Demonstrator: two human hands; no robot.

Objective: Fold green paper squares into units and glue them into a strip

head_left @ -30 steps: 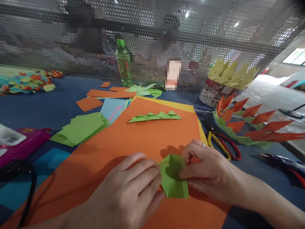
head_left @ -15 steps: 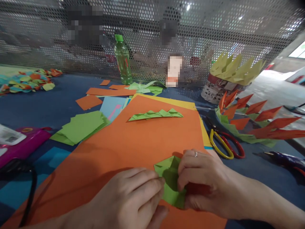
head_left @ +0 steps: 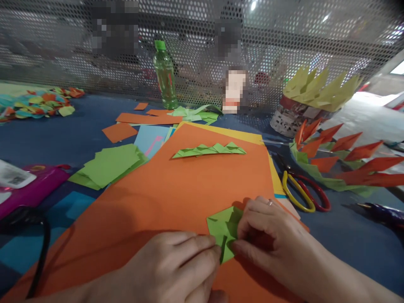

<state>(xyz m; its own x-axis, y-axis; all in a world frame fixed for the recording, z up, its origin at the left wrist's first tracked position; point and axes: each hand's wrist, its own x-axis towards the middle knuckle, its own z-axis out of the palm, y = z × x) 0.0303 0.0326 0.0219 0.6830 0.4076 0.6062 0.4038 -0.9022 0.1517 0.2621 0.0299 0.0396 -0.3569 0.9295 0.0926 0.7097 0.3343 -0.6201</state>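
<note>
A small square of green paper (head_left: 221,225), partly folded, lies on a large orange sheet (head_left: 202,185). My left hand (head_left: 179,263) presses its closed fingers on the paper's left lower edge. At the right side, my right hand (head_left: 268,235) pinches the paper's lower right part between thumb and curled fingers, lifting a flap inward. Beyond the hands, a folded green zigzag strip (head_left: 210,150) rests on the orange sheet. To the left is a stack of green paper squares (head_left: 110,164).
Scissors (head_left: 299,191) and a hot-glue-gun-like dark tool (head_left: 381,212) lie at right, near an orange-and-green paper crown (head_left: 331,164). A yellow paper crown (head_left: 318,90) sits on a can behind. A green bottle (head_left: 166,78) stands by the mesh; a magenta device (head_left: 44,181) lies left.
My right thumb has moved up and left, bringing the lower right flap of the green paper inward. My left hand stays pressed on the paper. The view has shifted slightly.
</note>
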